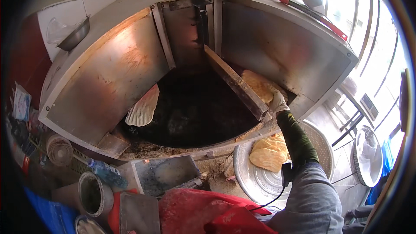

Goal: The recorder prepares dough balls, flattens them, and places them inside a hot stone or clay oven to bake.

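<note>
My right hand (278,101), in a pale glove, is at the edge of a browned flatbread (255,83) in the right side of the oven opening. Its fingers appear to grip the bread, though the fingertips are partly hidden. My left hand is out of view. A pale, ridged flatbread (142,109) lies at the left of the dark oven floor (195,110). Below my right forearm, several browned flatbreads (268,157) are piled in a large round metal pan (245,177).
A metal bar (239,86) divides the opening between sloping metal panels (107,87). A red-handled tool (305,9) and a metal bowl (76,34) rest on the oven rim. Below stand a metal box (167,174), a bucket (94,195), a plastic bottle (109,172) and a perforated basket (367,156).
</note>
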### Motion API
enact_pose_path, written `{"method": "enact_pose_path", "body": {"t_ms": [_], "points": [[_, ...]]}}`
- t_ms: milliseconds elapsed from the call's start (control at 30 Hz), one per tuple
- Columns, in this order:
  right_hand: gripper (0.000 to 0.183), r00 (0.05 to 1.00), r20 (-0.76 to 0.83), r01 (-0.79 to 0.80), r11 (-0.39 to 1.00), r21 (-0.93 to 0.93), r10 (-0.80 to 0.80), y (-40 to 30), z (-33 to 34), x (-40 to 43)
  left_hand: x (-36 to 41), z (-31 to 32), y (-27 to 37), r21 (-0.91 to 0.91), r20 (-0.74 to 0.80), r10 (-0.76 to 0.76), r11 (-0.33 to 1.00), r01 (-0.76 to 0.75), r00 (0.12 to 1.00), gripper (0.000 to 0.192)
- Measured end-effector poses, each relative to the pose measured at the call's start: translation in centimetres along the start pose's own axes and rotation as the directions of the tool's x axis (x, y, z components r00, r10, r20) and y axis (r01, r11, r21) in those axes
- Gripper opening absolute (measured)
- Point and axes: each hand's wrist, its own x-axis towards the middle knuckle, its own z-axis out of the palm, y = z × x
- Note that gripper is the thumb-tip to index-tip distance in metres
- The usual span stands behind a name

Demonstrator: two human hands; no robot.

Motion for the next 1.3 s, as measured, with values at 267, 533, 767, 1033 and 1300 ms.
{"method": "enact_pose_path", "body": {"t_ms": [267,533,767,1033,1300], "points": [[0.024,0.999,0.011,-0.04,0.924,-0.38,0.047,-1.4,-0.2,-2.9,0.9,0.5,1.6,0.127,0.043,-0.119,0.985,0.113,0.992,0.039],[0.012,0.996,-0.032,0.071,0.939,-0.337,-0.087,-1.7,3.6,0.6,0.9,-0.1,2.5,0.172,0.051,-0.193,0.968,0.182,0.98,0.04],[0.03,0.961,0.267,0.086,0.995,-0.058,-0.067,0.4,3.8,2.5,0.2,1.5,1.5,-0.147,0.114,-0.596,0.781,0.606,0.795,0.042],[0.031,0.83,-0.171,0.337,0.721,-0.606,-0.531,-3.4,-1.6,-11.3,23.6,23.5,8.7,0.126,0.351,0.12,0.977,-0.174,0.928,0.049],[0.048,0.898,-0.416,-0.154,0.779,-0.607,-0.146,-4.4,-5.7,-13.3,36.3,32.6,2.7,0.066,0.389,-0.125,0.992,0.108,0.913,0.032]]}}
